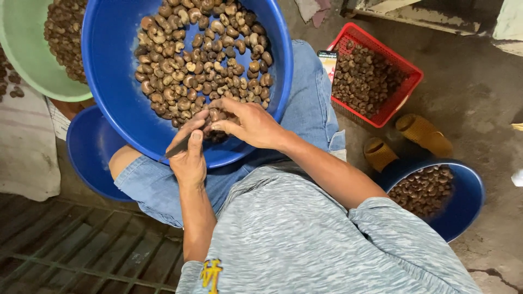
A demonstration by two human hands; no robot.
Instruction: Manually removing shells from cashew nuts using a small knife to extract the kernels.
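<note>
At far left a green bowl [24, 51] of nuts sits beside the big blue basin [117, 95] on the person's lap. The left hand [189, 155] is curled tight around a thin dark blade [177, 148], and the right hand [251, 122] pinches one brown nut [217, 115] between thumb and fingertips — over the basin's near rim. Further right stand a red basket [406, 73] and a smaller blue bowl [463, 204] — both holding nuts.
</note>
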